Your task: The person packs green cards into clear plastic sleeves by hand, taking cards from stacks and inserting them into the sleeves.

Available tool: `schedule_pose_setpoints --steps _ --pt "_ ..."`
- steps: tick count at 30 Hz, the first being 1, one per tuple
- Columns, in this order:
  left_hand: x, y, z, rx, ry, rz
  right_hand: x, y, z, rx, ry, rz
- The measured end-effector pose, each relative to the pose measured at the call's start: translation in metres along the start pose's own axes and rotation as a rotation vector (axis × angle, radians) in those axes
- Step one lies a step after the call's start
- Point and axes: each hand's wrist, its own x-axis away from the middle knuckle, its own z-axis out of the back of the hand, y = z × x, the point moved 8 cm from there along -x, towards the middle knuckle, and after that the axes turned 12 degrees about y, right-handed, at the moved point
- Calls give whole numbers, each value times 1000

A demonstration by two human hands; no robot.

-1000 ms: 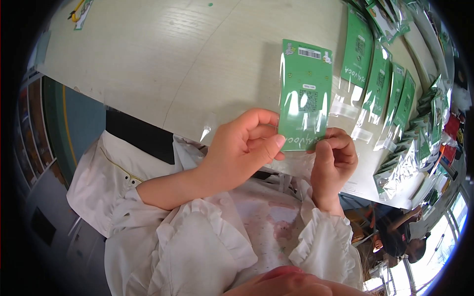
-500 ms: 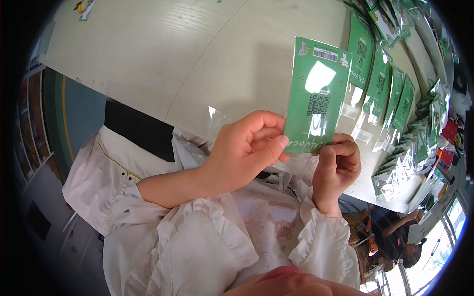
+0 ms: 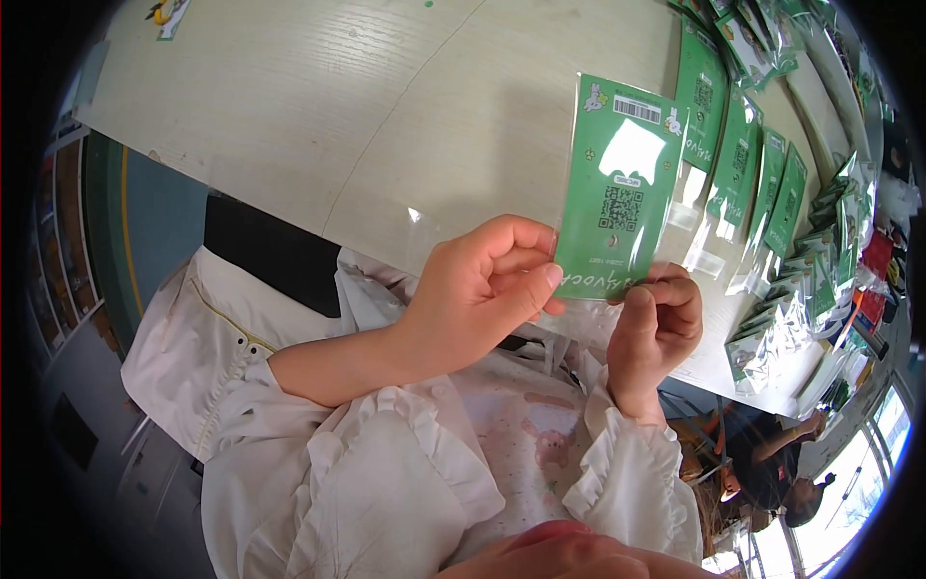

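Note:
A green printed card in a clear plastic sleeve [image 3: 603, 183] is raised above the near edge of the table, with barcode, square code and small rabbit pictures toward me. My left hand [image 3: 492, 275] pinches its lower left edge between thumb and curled fingers. At the lower right corner, the thumb and bent fingers of my right hand [image 3: 656, 323] are closed on the same sleeve. Glare whitens part of the card's upper half. Loose clear film hangs below it, between the hands.
Several similar green packaged cards [image 3: 738, 164] lie in a row at the right. Beyond them is a dense stack of packets [image 3: 805, 275]. A small picture card [image 3: 166, 17] lies at the far left of the pale table [image 3: 289, 106]. Another person [image 3: 772, 458] is at the lower right.
The card has tilted slightly, so its glare patch has shifted and more of the print shows. Both hands keep their hold, nearly still.

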Motion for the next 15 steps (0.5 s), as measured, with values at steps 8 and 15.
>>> schedule_pose_setpoints --steps 8,15 --pt "-1 -2 2 -14 14 20 0 1 0 9 0 -1" --pt "-3 -4 3 66 42 90 0 4 2 -18 -19 10"
